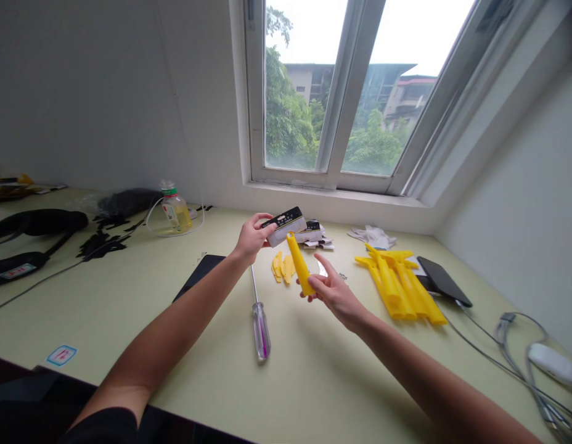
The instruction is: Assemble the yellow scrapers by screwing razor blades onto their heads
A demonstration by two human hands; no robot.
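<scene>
My left hand [253,237] is closed on a black-and-white printed card [286,226], held up off the table. In my right hand [330,287] is a yellow tapered plastic handle [298,262], gripped near its wide lower end, its narrow end close to the card. Behind the card lies a small stack of similar cards [314,234]. Flat yellow curved pieces [283,267] lie on the table between my hands. A screwdriver with a clear handle [261,333] rests below my left hand, its shaft pointing away from me.
Several yellow handles [401,287] lie piled at the right, near a white glove [371,237] and a black phone [444,281]. Cables [521,364] run along the right side. A dark flat device [200,274] sits under my left forearm. A bottle [175,209] and headphones [36,240] stand left.
</scene>
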